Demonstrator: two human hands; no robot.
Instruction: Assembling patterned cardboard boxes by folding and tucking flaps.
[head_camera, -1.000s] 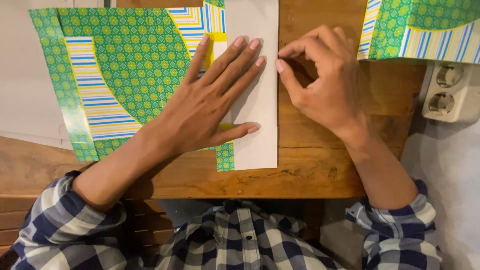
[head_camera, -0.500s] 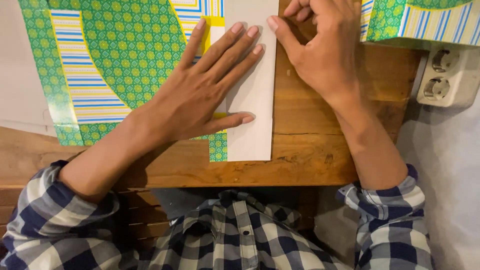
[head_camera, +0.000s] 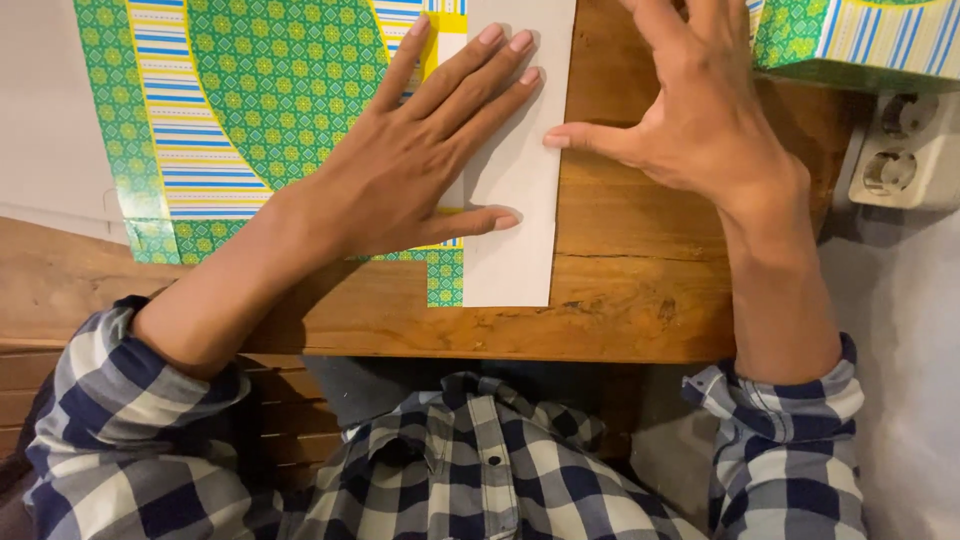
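A flat sheet of patterned card (head_camera: 230, 110), green with yellow and blue striped bands, lies on a wooden table (head_camera: 640, 290). Its right part is folded over, showing a plain white flap (head_camera: 515, 215). My left hand (head_camera: 420, 150) lies flat on the sheet, fingers spread across the fold and onto the white flap, holding nothing. My right hand (head_camera: 690, 110) is open beside the flap, its thumb tip touching the flap's right edge.
A box in the same green and striped pattern (head_camera: 860, 40) stands at the top right. A white double wall socket (head_camera: 905, 150) sits just below it at the table's right end. The table's front edge runs near my checked shirt (head_camera: 480, 470).
My right hand has opened from a pinch and moved down, so its thumb now presses the flap's right edge. The view has closed in on the table. My left hand stays flat on the sheet.
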